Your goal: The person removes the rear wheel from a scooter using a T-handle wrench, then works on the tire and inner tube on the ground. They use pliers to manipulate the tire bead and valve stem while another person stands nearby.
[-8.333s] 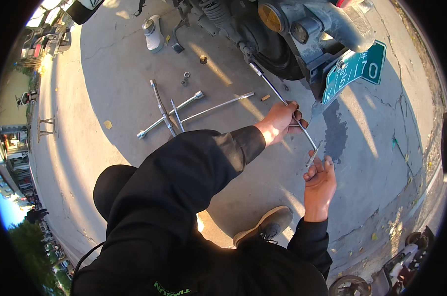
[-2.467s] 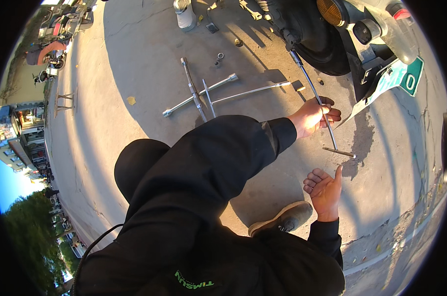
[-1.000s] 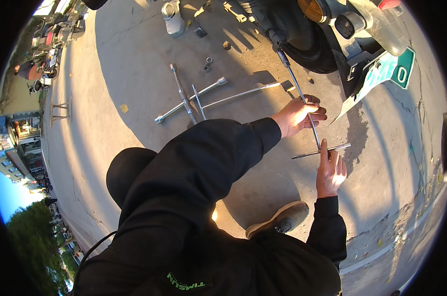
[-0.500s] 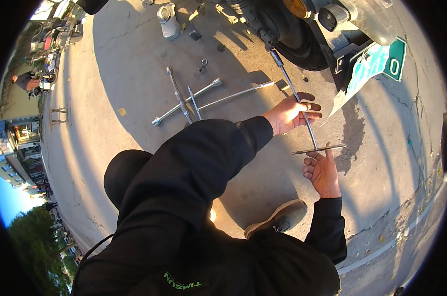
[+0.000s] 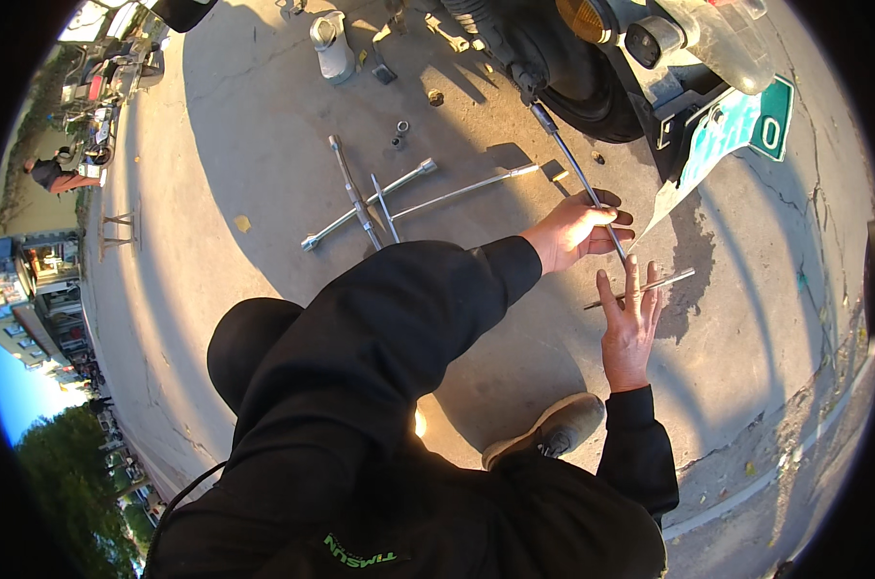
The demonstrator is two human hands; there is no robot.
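Observation:
My left hand [image 5: 577,232] is closed loosely round the shaft of a long chrome T-bar socket wrench [image 5: 578,169], whose socket end meets a fitting [image 5: 529,89] low by a two-wheeler's rear tyre [image 5: 592,106]. At the wrench's sliding crossbar [image 5: 681,275], my right hand [image 5: 630,318] has its back upward and fingers stretched out, touching or lying over the bar. A four-way lug wrench [image 5: 357,203] lies on the concrete left of my hands, with another T-bar wrench [image 5: 466,188] beside it and small metal sockets [image 5: 399,135] above.
A bent teal number plate [image 5: 765,116] hangs right of the tyre. A grey-white container [image 5: 333,48] stands beyond the tools. My shoe [image 5: 553,429] is below my hands. At the far left are parked two-wheelers [image 5: 104,96], a person [image 5: 51,174] and a wooden trestle [image 5: 117,227].
My right hand has turned from palm-up to back-up, its fingers straightened and raised over the crossbar, which has tilted. My left hand has stayed on the shaft.

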